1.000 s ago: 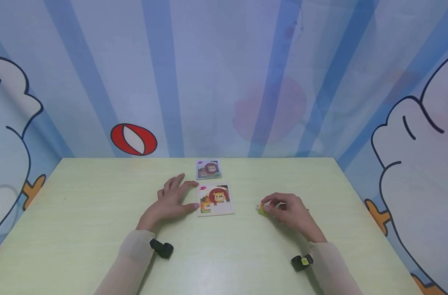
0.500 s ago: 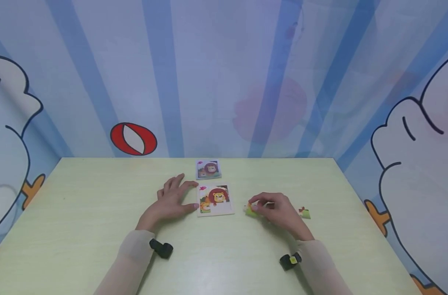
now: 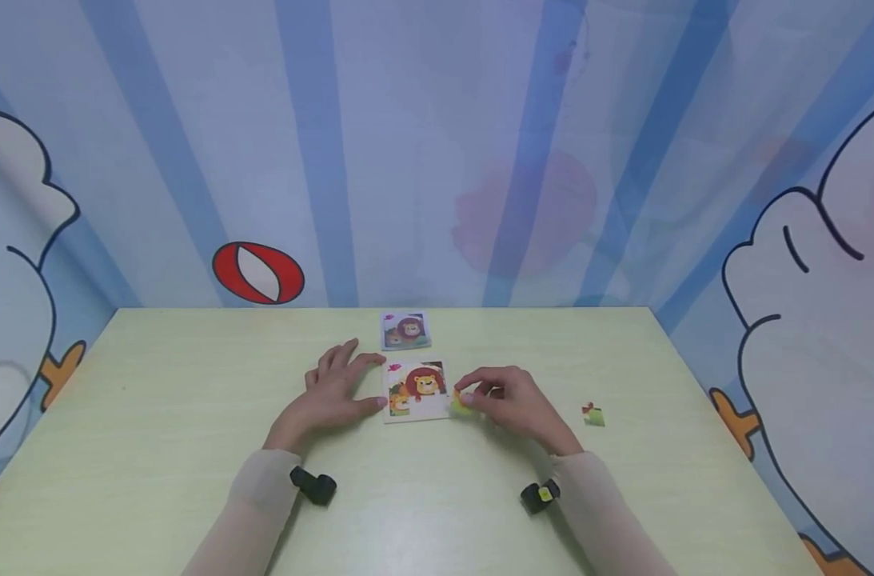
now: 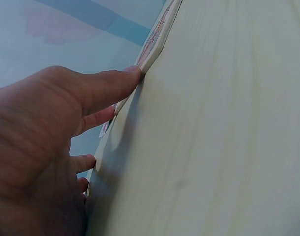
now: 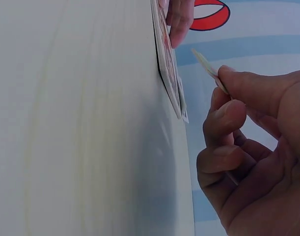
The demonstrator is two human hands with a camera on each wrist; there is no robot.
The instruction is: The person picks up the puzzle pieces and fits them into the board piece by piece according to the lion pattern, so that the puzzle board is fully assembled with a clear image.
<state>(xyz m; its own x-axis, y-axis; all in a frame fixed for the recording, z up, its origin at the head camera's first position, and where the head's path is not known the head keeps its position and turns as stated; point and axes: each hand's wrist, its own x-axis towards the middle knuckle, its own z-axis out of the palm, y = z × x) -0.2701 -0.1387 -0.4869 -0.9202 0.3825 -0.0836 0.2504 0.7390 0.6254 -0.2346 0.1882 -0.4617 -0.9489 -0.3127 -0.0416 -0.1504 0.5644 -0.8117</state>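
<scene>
A small square lion puzzle board (image 3: 431,410) lies flat on the table, its lower right part showing bare white. My left hand (image 3: 330,398) rests on the table with spread, relaxed fingers; the thumb and index fingertip touch the board's left edge, the thumb contact also showing in the left wrist view. Between thumb and index finger my right hand (image 3: 516,406) pinches a green and yellow puzzle piece (image 3: 460,406), close to the board's right edge. Seen from the right wrist, that thin piece (image 5: 205,66) is tilted and held clear of the table, its other fingers curled beneath.
Behind the board lies a matching lion picture (image 3: 405,331), thick-edged. A loose green and brown puzzle piece (image 3: 592,414) lies to the right of my right hand. A blue striped curtain (image 3: 422,160) with printed figures rises behind the pale table (image 3: 192,384).
My right hand has moved left with the pinched puzzle piece, from well right of the board to its right edge. This uncovered the loose piece. The left hand has stayed put.
</scene>
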